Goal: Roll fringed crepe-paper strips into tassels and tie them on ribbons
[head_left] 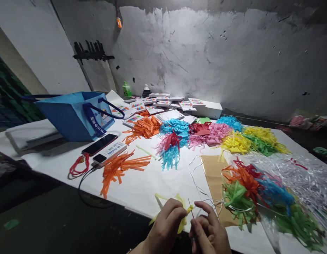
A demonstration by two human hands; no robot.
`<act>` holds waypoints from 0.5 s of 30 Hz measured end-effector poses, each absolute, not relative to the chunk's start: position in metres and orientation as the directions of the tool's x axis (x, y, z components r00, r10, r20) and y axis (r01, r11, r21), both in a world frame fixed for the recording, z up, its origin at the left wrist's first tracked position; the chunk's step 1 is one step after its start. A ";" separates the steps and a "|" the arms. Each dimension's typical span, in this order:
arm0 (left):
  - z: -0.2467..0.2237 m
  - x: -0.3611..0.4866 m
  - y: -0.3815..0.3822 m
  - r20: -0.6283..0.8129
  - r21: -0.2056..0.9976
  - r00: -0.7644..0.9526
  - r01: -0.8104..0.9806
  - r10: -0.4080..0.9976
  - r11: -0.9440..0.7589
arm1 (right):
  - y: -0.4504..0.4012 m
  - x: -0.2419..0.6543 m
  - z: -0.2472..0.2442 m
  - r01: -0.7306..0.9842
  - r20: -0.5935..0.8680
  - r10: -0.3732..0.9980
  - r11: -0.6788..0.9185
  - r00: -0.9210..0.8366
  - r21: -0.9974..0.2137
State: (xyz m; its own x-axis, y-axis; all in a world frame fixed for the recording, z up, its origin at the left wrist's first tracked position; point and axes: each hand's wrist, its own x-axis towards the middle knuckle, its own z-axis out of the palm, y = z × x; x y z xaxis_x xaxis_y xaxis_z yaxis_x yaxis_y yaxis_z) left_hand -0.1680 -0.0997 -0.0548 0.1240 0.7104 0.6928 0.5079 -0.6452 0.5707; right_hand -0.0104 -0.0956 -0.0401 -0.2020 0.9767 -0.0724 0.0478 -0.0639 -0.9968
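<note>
Near the table's front edge, my left hand [165, 225] is closed on a yellow paper tassel [182, 225]; its twisted top pokes out past my fingertips. My right hand [209, 229] is just beside it, thumb and fingers curled around a thin dark reddish rod [191, 211] that crosses the tassel's top. A white cord [215, 201] runs from the tassel's top over my right fingers towards several strung tassels in orange [244, 180], green [239, 199] and blue [276, 192]. Whether my right fingers also pinch the cord is unclear.
Loose tassels in orange [146, 127], blue [175, 127], pink [219, 133] and yellow [236, 142] lie across the white table. A blue bag [65, 116], phone [101, 144] and power bank [110, 153] are left. Printed packs [163, 103] stand behind; clear plastic [306, 180] spreads right.
</note>
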 end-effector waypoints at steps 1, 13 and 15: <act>-0.055 -0.168 -0.099 0.691 0.577 0.124 0.500 0.713 -0.646 | -0.095 -0.010 -0.041 0.052 -0.057 0.976 -0.047 -0.212 -0.998; -0.069 -0.171 -0.103 0.654 0.636 0.192 0.383 0.731 -0.670 | -0.076 -0.006 -0.046 -0.120 -0.143 0.891 -0.214 -0.430 -0.969; -0.067 -0.176 -0.105 0.626 0.672 0.188 0.360 0.756 -0.647 | -0.076 -0.003 -0.050 -0.049 -0.112 0.924 -0.139 -0.366 -0.989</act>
